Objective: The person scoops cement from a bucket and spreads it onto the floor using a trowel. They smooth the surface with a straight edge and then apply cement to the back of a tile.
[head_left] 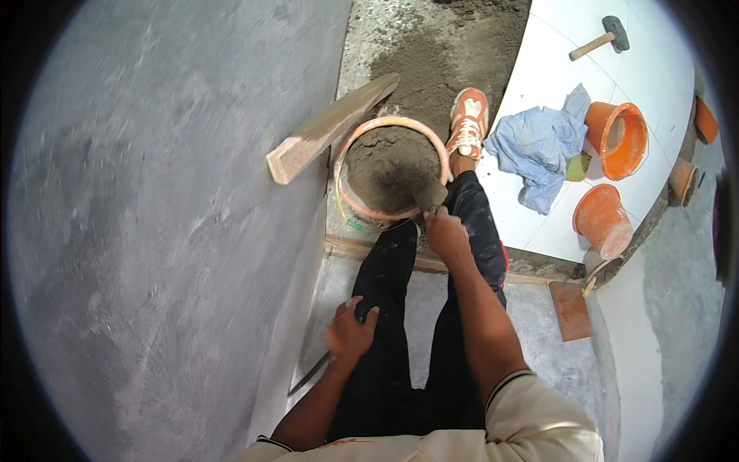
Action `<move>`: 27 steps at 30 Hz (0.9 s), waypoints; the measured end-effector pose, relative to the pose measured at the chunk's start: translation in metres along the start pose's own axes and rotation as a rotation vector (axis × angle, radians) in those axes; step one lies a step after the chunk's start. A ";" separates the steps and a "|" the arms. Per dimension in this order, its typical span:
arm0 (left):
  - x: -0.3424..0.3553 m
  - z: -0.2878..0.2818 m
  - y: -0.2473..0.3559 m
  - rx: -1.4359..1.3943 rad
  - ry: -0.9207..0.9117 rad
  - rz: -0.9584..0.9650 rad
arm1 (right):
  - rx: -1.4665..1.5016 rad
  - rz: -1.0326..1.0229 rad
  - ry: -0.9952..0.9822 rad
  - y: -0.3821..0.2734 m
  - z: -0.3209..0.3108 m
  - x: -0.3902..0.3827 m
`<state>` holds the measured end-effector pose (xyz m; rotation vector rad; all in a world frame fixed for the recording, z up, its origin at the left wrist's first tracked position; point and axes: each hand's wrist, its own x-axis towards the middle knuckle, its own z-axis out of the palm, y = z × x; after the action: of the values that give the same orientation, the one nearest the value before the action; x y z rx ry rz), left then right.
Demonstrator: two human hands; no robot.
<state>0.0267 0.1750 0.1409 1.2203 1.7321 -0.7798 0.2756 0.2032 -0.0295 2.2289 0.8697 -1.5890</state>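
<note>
The mortar is dark grey, thick and lumpy, dished in the middle, and it sits in an orange bucket whose pale rim is smeared with dried grey. That bucket stands near the near edge of a rough cement strip, where a thin wooden edging runs across. The right hand has its fingers wrapped round a trowel, its blade down at the near right of the rim; the left hand rests on the left thigh, fingers loosely spread and holding nothing. A grey plastered wall rises along the strip's left edge, and white tiles border its right. On those tiles, a hammer lies by the far right corner, well apart from a crumpled blue cloth; two more orange pails, one just beside the cloth and the other below it, sit toward the right edge. A tapered timber slants close by the bucket's left side; whether they touch I can't tell. Opposite, a shoe stands just beside the rim, so the bucket sits tight between timber and foot, with white tile stretching between cloth and hammer.
</note>
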 end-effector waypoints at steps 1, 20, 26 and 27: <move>-0.002 -0.002 0.006 -0.019 -0.001 -0.028 | 0.037 0.017 0.004 -0.003 0.007 0.009; -0.005 -0.002 0.007 -0.027 0.008 -0.004 | 0.175 -0.283 0.070 0.009 0.037 0.017; -0.004 -0.002 0.024 0.001 -0.031 -0.020 | 0.438 -0.332 0.146 0.002 0.012 -0.026; -0.004 -0.001 0.025 0.011 -0.012 -0.017 | 0.518 -0.309 0.147 -0.003 0.004 -0.029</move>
<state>0.0504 0.1823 0.1446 1.2073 1.7323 -0.8063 0.2648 0.1947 -0.0041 2.6947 0.9649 -1.9963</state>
